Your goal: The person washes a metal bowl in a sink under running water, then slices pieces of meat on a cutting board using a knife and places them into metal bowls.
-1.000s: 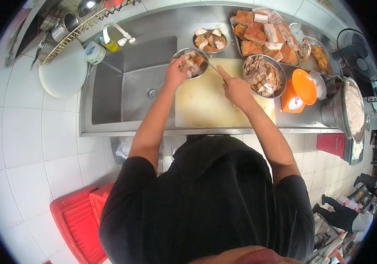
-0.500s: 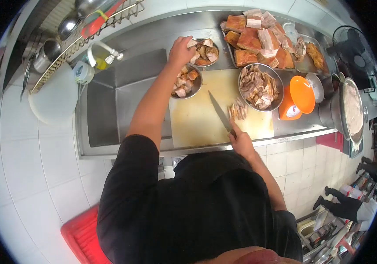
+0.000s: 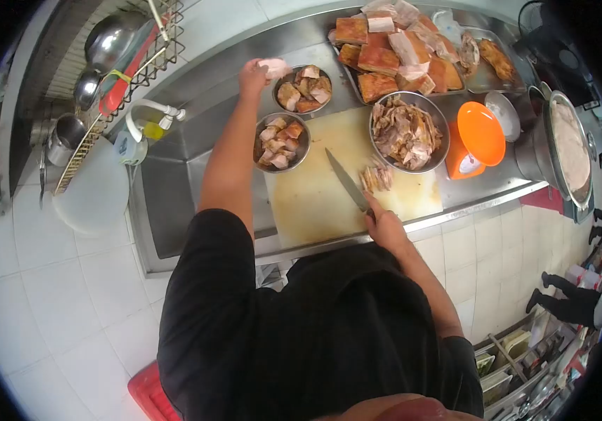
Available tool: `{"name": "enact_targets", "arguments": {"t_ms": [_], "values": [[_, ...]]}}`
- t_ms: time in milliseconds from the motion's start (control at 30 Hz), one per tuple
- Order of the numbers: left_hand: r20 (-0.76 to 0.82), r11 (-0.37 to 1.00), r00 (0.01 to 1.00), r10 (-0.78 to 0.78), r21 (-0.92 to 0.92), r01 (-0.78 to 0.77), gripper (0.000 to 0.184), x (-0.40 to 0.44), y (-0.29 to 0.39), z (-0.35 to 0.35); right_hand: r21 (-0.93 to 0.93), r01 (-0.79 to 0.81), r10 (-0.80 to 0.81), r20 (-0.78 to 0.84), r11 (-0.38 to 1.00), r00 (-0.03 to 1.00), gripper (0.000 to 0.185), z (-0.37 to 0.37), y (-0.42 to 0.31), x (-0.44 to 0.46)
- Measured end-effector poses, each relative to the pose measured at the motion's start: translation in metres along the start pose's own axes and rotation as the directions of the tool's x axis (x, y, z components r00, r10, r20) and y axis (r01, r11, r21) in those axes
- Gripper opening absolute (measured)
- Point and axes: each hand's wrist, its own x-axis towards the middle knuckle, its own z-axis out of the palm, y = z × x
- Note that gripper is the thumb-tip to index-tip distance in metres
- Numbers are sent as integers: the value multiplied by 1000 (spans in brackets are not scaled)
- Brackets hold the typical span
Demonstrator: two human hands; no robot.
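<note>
My left hand point(image 3: 253, 76) grips a pale piece of pork point(image 3: 273, 68) just left of a metal bowl of pork chunks point(image 3: 303, 89). A second bowl of smaller pork chunks point(image 3: 282, 142) stands nearer me, below that forearm. My right hand point(image 3: 385, 226) is closed round the handle of a knife point(image 3: 346, 180), whose blade lies low over the yellowed cutting board point(image 3: 308, 203), its tip pointing away to the left. Beside the blade is a small heap of sliced pork point(image 3: 376, 178). Behind it, a larger bowl point(image 3: 409, 132) is piled with sliced meat.
A tray of roasted pork slabs point(image 3: 402, 52) sits at the back, beside another tray point(image 3: 494, 59). To the right are an orange scale point(image 3: 480, 144) and a large pot point(image 3: 569, 151). The sink point(image 3: 174, 189) lies left, with a faucet point(image 3: 150, 112). Another person point(image 3: 567, 298) stands far right.
My left hand has lifted away from the far bowl, leftward, with a piece of pork in it. The right hand and knife stay nearly in place. The whole view has shifted slightly.
</note>
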Motion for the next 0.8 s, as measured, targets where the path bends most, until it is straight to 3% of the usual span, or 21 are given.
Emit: {"name": "enact_targets", "arguments": {"t_ms": [33, 167, 300, 400, 500, 633, 667, 700, 767, 800], "values": [[-23, 969, 996, -84, -236, 76, 36, -6, 7, -11, 9, 4, -4, 1, 1000, 1000, 70, 0, 2, 2], [48, 811, 993, -108, -573, 116, 30, -68, 51, -56, 7, 41, -41, -5, 999, 999, 70, -2, 11, 11], [91, 746, 987, -133, -647, 160, 30, -170, 58, -75, -35, 56, -55, 25, 998, 998, 70, -5, 13, 12], [113, 693, 984, -136, -699, 176, 29, -243, 62, -77, -4, 157, -157, 16, 988, 988, 68, -9, 13, 14], [80, 881, 994, -81, -460, 108, 33, -296, 7, -77, 19, 240, -240, -1, 971, 971, 65, -7, 15, 10], [-12, 945, 1000, 14, -327, -17, 31, -366, -15, -50, 44, 231, -233, 48, 972, 971, 66, -10, 8, 6], [3, 941, 996, -94, -327, 90, 28, -381, -28, -42, 60, 244, -247, 39, 968, 968, 66, -8, 6, 4], [13, 989, 997, 73, -133, -70, 28, -390, -37, -40, 75, 260, -262, 26, 963, 965, 66, -5, 5, 4], [129, 890, 921, 367, 241, -388, 29, -413, -57, -39, 80, 330, -332, 5, 940, 943, 68, -2, 4, -1], [131, 912, 933, 334, 203, -355, 30, -425, -55, -38, 56, 358, -358, 0, 932, 934, 68, -1, 1, -1]]}}
